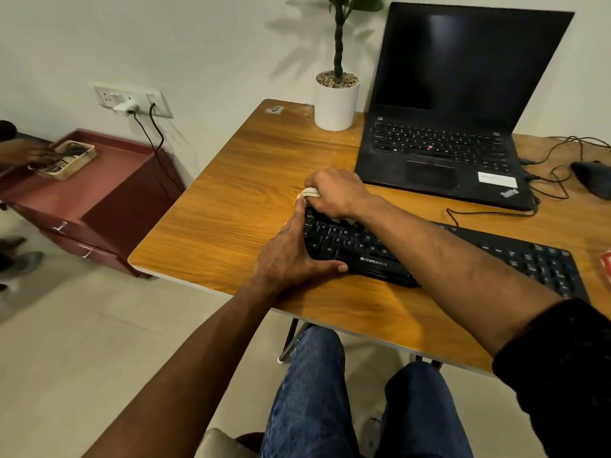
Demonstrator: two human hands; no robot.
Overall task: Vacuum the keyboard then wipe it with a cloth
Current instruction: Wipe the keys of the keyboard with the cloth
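— Keyboard (429, 256): flat black plastic, marked "ZEBRONICS", laid on the grained wooden table (231, 206) at mid-frame.
— How is it held?
— Its left end is braced by the left hand (291, 256), fingers straight, thumb along the front edge. A pale cloth (310, 192) is gripped by the right hand (337, 193) at the upper-left corner.

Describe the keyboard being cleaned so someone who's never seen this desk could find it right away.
On the wooden desk, in front of the open black laptop, lies a separate black keyboard. Both hands are at its left end. Unlike the laptop's built-in keys, it is wide, flat and has white ZEBRONICS lettering on its front edge.
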